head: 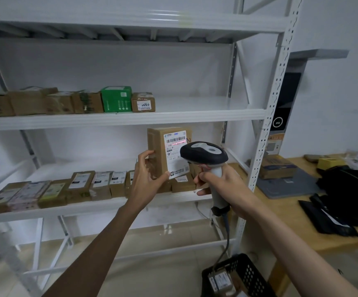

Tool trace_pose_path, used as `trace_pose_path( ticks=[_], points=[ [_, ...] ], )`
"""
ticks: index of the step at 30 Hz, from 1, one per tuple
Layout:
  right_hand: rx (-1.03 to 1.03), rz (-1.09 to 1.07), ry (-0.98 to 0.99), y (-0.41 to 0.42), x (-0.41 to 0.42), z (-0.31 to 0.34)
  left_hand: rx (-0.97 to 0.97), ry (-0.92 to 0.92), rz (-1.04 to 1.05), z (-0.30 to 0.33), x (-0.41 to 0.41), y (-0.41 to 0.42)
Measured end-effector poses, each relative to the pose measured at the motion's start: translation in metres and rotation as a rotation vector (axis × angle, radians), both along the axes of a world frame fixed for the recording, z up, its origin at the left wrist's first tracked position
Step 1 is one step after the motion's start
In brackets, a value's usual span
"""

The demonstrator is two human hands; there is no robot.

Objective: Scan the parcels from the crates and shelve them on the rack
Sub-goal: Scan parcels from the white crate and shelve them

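Left hand [147,174]: fingers wrapped round an upright parcel [163,153], before the rack [268,116].
Right hand [218,181]: gripping the scanner [203,156], red line across the parcel's label [177,153].

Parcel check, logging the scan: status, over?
Left hand grips parcel upright. Right hand holds scanner, red line across label. Nothing blocking.

Black bags [336,202] on wooden table [302,224]
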State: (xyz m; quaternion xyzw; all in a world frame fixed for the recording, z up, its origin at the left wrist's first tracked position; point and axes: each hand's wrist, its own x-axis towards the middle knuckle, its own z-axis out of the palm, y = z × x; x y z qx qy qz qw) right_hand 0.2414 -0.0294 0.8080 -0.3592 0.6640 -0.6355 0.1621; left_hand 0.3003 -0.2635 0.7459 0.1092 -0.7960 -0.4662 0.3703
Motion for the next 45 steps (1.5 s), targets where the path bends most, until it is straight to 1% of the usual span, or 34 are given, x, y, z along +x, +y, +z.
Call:
trace_pose_path(
  ticks=[5, 7, 9, 12, 17, 20, 23, 25, 28, 32, 33, 37, 39, 41, 45],
  points=[
    [-0.061, -0.022, -0.015, -0.019, -0.013, 0.009, 0.005, -0.013, -0.035, 0.016, -0.012, -0.022],
    [-0.097, -0.069, -0.025, -0.029, -0.024, 0.017, 0.026, -0.016, -0.071, 0.027, -0.022, -0.029],
    [-0.131, -0.122, -0.047, -0.040, -0.040, 0.026, 0.056, -0.029, -0.107, 0.043, -0.035, -0.036],
    [-0.157, -0.145, -0.050, -0.058, -0.070, 0.042, 0.081, -0.064, -0.126, 0.077, -0.060, -0.045],
    [-0.223, -0.184, 0.002, -0.100, -0.136, 0.069, 0.033, -0.044, -0.095, 0.129, -0.111, -0.069],
    [-0.251, -0.213, 0.003, -0.128, -0.178, 0.085, 0.089, -0.004, -0.077, 0.157, -0.147, -0.089],
    [-0.311, -0.131, -0.042, -0.157, -0.218, 0.097, 0.104, 0.014, -0.011, 0.183, -0.187, -0.108],
    [-0.336, -0.072, -0.068, -0.176, -0.241, 0.104, 0.060, -0.024, 0.033, 0.194, -0.211, -0.121],
    [-0.347, -0.033, -0.093, -0.201, -0.270, 0.114, -0.067, -0.082, 0.119, 0.204, -0.242, -0.139],
    [-0.374, 0.005, -0.137, -0.222, -0.299, 0.123, -0.379, -0.212, 0.277, 0.203, -0.275, -0.161],
    [-0.380, 0.014, -0.147, -0.226, -0.306, 0.125, -0.431, -0.238, 0.310, 0.201, -0.282, -0.166],
    [-0.343, 0.027, -0.153, -0.241, -0.331, 0.127, -0.530, -0.310, 0.426, 0.188, -0.297, -0.182],
    [-0.296, 0.047, -0.156, -0.247, -0.340, 0.123, -0.593, -0.321, 0.467, 0.179, -0.300, -0.189],
    [-0.273, 0.068, -0.203, -0.254, -0.346, 0.114, -0.640, -0.317, 0.518, 0.170, -0.300, -0.196],
    [-0.303, 0.106, -0.305, -0.262, -0.351, 0.099, -0.621, -0.299, 0.563, 0.163, -0.294, -0.207]
  ],
)
